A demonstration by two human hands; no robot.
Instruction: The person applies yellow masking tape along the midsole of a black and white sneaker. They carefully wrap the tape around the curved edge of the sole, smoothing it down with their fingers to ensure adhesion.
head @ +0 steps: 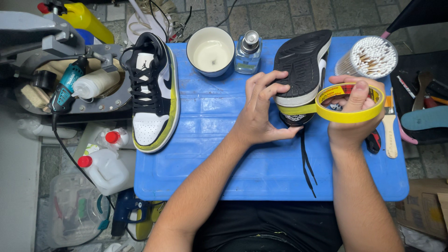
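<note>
My left hand [261, 109] grips the heel end of a sneaker [303, 60] that lies sole-up on the blue table [224, 154], its black outsole facing me. My right hand [353, 116] holds a roll of yellow masking tape [350, 103], thumb over the top of the ring. A strip of tape [296, 109] runs from the roll onto the sneaker's heel edge under my left thumb. Black laces [305, 163] hang from the shoe toward me. The matching black, white and yellow-green sneaker [151, 91] stands upright at the table's left.
A white-lined bowl [211, 50], a glass bottle [248, 52] and a tub of cotton swabs [368, 57] stand along the far edge. A brush [389, 126] lies at the right. A teal rotary tool [65, 86], white jugs [105, 168] and bottles crowd the left floor.
</note>
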